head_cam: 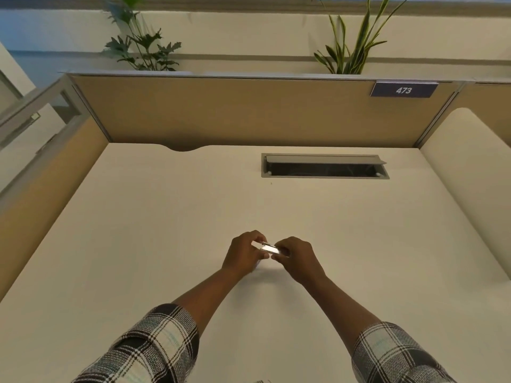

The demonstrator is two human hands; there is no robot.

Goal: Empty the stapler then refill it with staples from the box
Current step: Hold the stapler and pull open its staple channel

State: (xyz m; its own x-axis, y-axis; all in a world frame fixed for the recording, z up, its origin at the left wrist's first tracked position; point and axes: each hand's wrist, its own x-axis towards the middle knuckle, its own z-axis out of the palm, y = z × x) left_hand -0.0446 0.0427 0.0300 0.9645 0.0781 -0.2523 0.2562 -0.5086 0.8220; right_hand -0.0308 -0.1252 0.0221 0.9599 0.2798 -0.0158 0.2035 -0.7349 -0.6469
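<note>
Both hands meet over the middle of the cream desk (166,217). Between them is a small shiny metal stapler (268,248), seen only as a bright silver strip with a thin metal part above it. My left hand (243,254) curls around its left end and my right hand (297,258) pinches its right end. Most of the stapler is hidden by the fingers, so I cannot tell whether it is hinged open. A pale edge (257,264) shows under my left hand. No staple box is clearly in view.
A grey cable hatch (325,165) with its lid raised sits in the desk at the back right. Tan partition panels (249,114) wall the desk at the back and left. A small object (261,381) peeks in at the bottom edge.
</note>
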